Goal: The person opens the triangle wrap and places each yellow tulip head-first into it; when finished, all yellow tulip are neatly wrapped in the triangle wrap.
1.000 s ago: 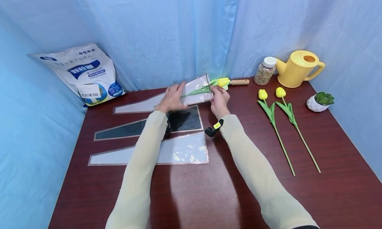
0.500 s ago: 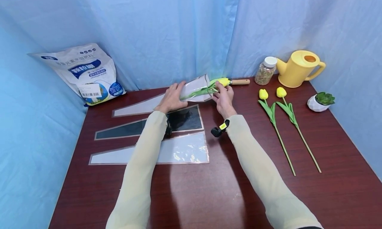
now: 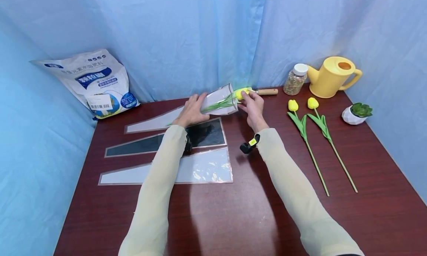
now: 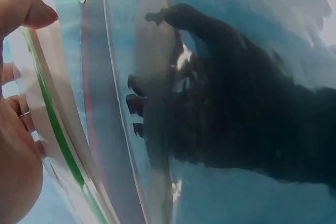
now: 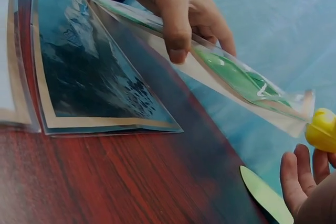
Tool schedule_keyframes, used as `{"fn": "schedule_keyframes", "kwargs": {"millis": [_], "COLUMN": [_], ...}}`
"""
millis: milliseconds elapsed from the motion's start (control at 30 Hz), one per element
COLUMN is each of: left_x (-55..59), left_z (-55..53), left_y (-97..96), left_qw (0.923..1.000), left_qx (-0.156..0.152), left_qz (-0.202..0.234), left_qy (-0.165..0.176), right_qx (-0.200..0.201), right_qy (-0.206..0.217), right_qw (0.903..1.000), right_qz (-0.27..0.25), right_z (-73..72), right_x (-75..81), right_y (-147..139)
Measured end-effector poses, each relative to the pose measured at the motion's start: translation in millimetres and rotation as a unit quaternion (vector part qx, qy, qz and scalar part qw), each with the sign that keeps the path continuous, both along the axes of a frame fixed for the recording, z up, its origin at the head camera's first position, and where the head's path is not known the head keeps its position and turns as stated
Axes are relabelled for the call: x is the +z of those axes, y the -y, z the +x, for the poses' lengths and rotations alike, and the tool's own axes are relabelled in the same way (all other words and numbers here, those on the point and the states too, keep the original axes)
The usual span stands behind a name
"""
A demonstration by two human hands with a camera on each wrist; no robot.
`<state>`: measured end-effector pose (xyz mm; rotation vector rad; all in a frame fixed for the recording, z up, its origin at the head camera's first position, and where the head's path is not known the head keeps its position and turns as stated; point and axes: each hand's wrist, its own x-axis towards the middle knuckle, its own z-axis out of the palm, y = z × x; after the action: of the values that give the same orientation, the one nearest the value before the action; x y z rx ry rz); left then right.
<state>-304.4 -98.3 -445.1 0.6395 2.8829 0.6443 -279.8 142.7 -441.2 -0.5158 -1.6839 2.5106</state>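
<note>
My left hand grips a clear-fronted flower sleeve at the back of the table, thumb across its front and fingers behind. Inside the sleeve lie the green leaves and stem of a yellow tulip; its bloom pokes out at the wide mouth on the right. The thumb and fingers of my right hand pinch the bloom. In the left wrist view the green stem runs down within the film. A dark sleeve and a white sleeve lie flat in front, partly beneath my left forearm.
Behind the bloom lies a trowel with a wooden handle. Two more tulips rest at right, near a jar, a yellow watering can and a potted succulent. A fertilizer bag leans at back left.
My right hand has left the sleeve's edge and taken hold of the tulip's bloom. The tulip has slid left, deeper into the sleeve, whose mouth bulges wider. My left hand has stayed put.
</note>
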Motion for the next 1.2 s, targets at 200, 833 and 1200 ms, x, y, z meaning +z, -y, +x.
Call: {"fn": "schedule_keyframes", "kwargs": {"millis": [200,833,1200], "left_x": [0.0,3.7,5.3], "left_z": [-0.8,-0.3,-0.9], "left_y": [-0.5,-7.1,-8.0], "left_qw": [1.0,0.9998,0.9999], "left_qx": [0.0,0.0,0.009], "left_qz": [-0.002,0.011,0.003], "left_qy": [-0.006,-0.014,-0.013], "right_qx": [-0.005,0.001,0.089], "right_qy": [-0.024,-0.007,0.012], "right_qw": [0.998,0.9763,0.9652], "right_qz": [0.059,0.216,0.245], "right_z": [0.6,2.8,5.1], "right_x": [-2.4,-4.3,-1.3], "right_y": [7.5,12.5,13.1]}}
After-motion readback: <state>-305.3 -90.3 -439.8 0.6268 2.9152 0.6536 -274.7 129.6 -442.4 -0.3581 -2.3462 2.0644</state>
